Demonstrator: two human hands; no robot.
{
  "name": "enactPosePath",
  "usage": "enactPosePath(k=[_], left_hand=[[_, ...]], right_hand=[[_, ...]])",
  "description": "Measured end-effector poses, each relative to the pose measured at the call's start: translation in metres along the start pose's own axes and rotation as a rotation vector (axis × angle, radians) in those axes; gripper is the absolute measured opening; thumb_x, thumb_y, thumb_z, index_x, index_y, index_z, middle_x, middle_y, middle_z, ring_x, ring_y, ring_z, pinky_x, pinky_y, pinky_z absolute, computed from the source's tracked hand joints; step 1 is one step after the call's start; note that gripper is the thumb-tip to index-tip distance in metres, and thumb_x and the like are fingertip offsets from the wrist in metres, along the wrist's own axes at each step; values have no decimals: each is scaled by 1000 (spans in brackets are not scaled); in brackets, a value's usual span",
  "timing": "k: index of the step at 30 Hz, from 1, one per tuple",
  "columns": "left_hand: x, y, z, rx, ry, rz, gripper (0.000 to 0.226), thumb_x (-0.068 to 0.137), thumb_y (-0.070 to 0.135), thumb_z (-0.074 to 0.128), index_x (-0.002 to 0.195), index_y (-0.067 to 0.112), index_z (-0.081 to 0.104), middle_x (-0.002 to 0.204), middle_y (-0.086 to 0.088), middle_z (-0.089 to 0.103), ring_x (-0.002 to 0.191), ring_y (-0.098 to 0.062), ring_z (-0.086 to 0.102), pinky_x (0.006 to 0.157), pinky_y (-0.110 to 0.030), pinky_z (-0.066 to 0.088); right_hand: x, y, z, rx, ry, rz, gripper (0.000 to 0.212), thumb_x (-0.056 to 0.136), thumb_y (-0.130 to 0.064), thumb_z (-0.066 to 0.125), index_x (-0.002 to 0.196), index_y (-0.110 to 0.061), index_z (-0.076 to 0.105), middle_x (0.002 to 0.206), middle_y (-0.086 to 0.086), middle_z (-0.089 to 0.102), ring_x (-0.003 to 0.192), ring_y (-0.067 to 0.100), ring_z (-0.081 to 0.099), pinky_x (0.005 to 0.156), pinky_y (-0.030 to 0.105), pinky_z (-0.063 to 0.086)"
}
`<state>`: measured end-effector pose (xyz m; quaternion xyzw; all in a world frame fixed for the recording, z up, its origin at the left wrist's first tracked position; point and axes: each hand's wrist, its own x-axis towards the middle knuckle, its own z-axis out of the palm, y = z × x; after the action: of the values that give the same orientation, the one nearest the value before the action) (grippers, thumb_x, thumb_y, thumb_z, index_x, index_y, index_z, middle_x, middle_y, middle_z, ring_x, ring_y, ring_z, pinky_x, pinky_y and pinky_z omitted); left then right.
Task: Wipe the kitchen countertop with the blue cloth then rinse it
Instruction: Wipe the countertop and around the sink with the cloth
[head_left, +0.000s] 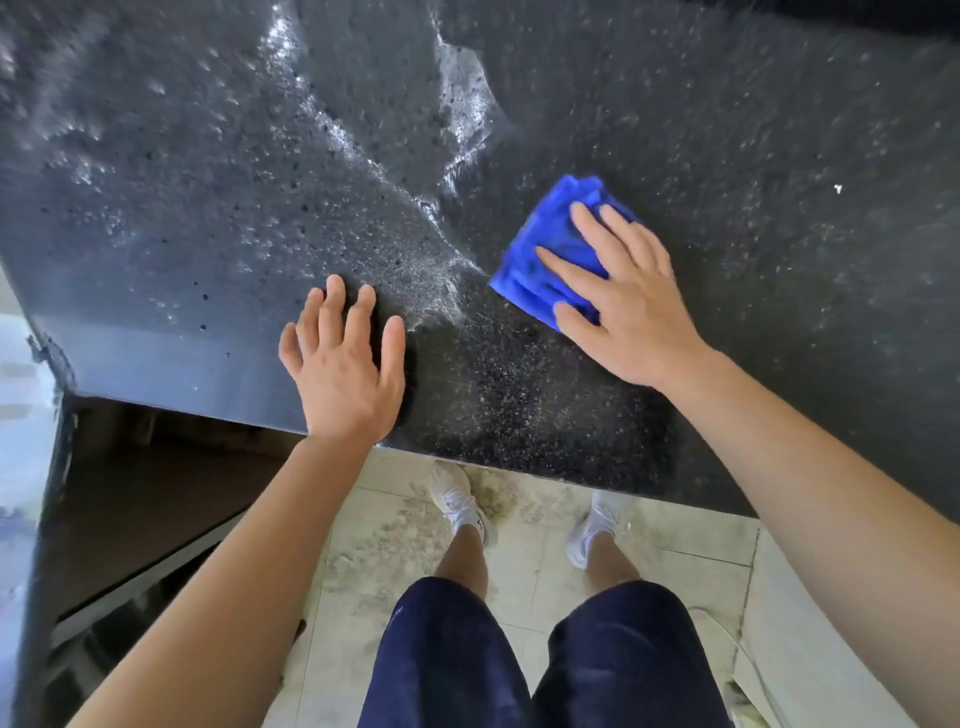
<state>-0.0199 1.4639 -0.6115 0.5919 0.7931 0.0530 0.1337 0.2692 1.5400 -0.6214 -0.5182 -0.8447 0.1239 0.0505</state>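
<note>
A folded blue cloth (545, 249) lies flat on the dark speckled countertop (753, 182), right of centre. My right hand (628, 306) presses down on the cloth's near right part, fingers spread over it. My left hand (343, 358) rests flat on the bare counter near its front edge, fingers apart, holding nothing. Wet streaks (457, 104) shine across the counter from the back toward the space between my hands.
The counter's front edge (545, 470) runs diagonally just before my legs. A dark open space (145, 493) lies below the counter at left. Pale stained floor tiles (530, 545) and my white shoes show beneath. A small white speck (837, 189) sits on the counter at right.
</note>
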Motion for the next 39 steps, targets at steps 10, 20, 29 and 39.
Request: enactPosePath(k=[10, 20, 29, 39], left_hand=[[1, -14, -3, 23, -26, 100, 63, 98, 60, 32, 146, 21, 44, 159, -8, 30, 147, -28, 22, 116, -53, 16], [12, -62, -26, -9, -3, 43, 62, 100, 57, 28, 152, 24, 33, 165, -6, 12, 152, -27, 8, 119, -58, 6], [64, -86, -27, -10, -32, 107, 57, 102, 51, 26, 151, 24, 34, 164, -5, 18, 152, -28, 9, 119, -60, 4], [70, -102, -36, -25, -70, 172, 55, 100, 55, 23, 147, 33, 43, 162, 2, 27, 149, -22, 18, 116, -49, 13]], right_hand=[[-60, -53, 8, -14, -78, 93, 53, 99, -49, 42, 147, -27, 48, 164, 15, 18, 150, 41, 13, 121, 56, 9], [126, -136, 33, -1, -37, -10, 52, 101, -55, 31, 150, -39, 39, 165, 10, 17, 150, 36, 16, 120, 51, 10], [-35, -56, 8, 20, -55, 261, 52, 101, -52, 34, 147, -32, 48, 167, 5, 12, 153, 30, 9, 123, 49, 9], [-2, -216, 45, 25, -95, -90, 47, 101, -46, 44, 145, -32, 50, 164, 13, 22, 151, 39, 14, 121, 56, 11]])
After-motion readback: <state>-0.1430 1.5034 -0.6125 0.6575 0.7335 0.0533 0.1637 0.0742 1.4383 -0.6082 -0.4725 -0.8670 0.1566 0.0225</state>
